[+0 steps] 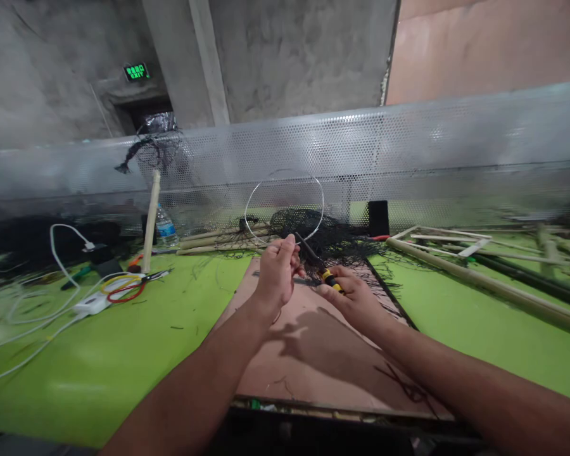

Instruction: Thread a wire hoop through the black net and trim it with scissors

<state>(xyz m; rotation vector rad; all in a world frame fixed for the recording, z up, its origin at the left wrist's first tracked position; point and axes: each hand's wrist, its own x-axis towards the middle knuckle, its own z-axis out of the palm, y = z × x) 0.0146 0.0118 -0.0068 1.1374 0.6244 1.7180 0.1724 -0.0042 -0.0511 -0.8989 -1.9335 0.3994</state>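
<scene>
My left hand [276, 269] is closed in a pinch on the ends of a thin wire hoop [285, 196] that stands up in a loop above it. My right hand [354, 292] is wrapped round the yellow-and-black handles of pliers [319, 265], whose jaws point up and left toward the wire at my left fingers. Black netting [327, 235] lies heaped just behind both hands. Both hands work over a brown board [313, 354] lying on the green table [123, 354].
A perforated metal screen [408, 158] runs along the table's far edge. Bamboo sticks [479, 282] and a wooden frame [446, 237] lie at right. At left are scissors [128, 286], a white charger with cables [88, 305], a water bottle [164, 227] and an upright stick [151, 218].
</scene>
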